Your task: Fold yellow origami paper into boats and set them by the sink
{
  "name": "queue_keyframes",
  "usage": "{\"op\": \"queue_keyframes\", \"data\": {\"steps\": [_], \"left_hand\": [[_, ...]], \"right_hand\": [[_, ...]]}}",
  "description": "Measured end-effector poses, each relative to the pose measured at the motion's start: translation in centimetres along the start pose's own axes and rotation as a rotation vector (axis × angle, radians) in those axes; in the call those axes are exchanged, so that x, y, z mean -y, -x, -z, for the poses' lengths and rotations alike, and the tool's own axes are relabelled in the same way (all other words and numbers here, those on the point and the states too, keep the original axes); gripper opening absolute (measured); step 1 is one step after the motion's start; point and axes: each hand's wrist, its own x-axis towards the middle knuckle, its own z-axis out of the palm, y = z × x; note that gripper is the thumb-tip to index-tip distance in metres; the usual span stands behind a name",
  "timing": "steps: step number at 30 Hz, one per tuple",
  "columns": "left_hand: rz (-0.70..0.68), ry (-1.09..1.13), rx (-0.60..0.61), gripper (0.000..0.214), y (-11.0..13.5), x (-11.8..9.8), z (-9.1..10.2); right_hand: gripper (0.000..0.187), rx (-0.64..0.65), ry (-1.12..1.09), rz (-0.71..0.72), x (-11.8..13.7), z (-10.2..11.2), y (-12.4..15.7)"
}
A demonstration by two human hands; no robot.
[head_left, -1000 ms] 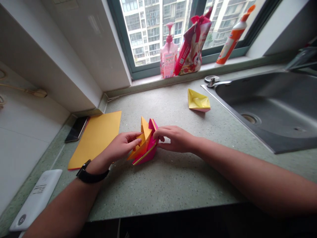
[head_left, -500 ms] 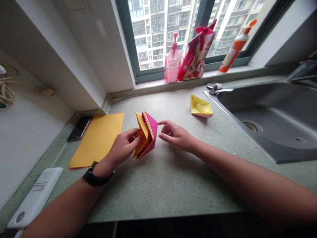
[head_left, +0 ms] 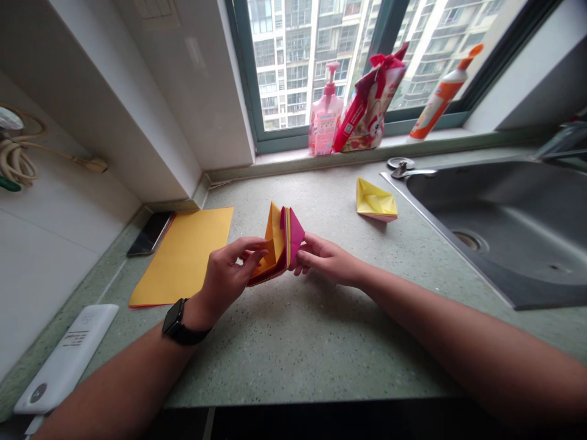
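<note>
One folded paper (head_left: 278, 239): over the surface (head_left: 330, 342), our left hand (head_left: 228, 264) and right hand (head_left: 326, 259) pinch it at nine and three o'clock, seemingly steadying layers.
Yellow shape (head_left: 376, 205): two o'clock, leaving room.

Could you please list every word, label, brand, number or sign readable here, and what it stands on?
No text is legible.
Pink plastic pump bottle: label print too small.
Red, glossy, tied bag: print too small.
Orange-and-white plastic bottle: lettering blurred.
White, flat, rectangular device: printed lines too small.
Orange-and-magenta folded paper: no text seen.
</note>
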Motion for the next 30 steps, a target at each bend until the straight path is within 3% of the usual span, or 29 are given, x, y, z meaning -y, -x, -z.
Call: {"op": "queue_keyframes", "data": {"steps": [15,22,24,26,28,30], "left_hand": [[-0.057,0.057,0.129,0.017,0.2,0.7,-0.2],[-0.213,-0.054,0.098,0.014,0.3,1.0,0.2],[-0.290,-0.166,0.074,0.015,0.0,1.2,0.6],[-0.358,-0.305,0.059,0.016,-0.4,1.6,0.8],[-0.408,-0.425,0.066,0.017,-0.6,2.0,0.7],[-0.448,-0.507,0.083,0.017,-0.7,2.3,0.4]], "right_hand": [[0.031,0.064,0.156,0.080,0.1,-0.1,0.4],[0.034,0.069,0.236,0.105,0.5,-0.1,0.6],[0.043,-0.003,0.306,0.103,0.8,0.4,0.7],[0.046,-0.174,0.428,0.135,1.1,0.9,0.8],[0.041,-0.350,0.545,0.241,1.4,1.3,1.0],[0.037,-0.411,0.632,0.392,1.8,1.2,1.2]]}}
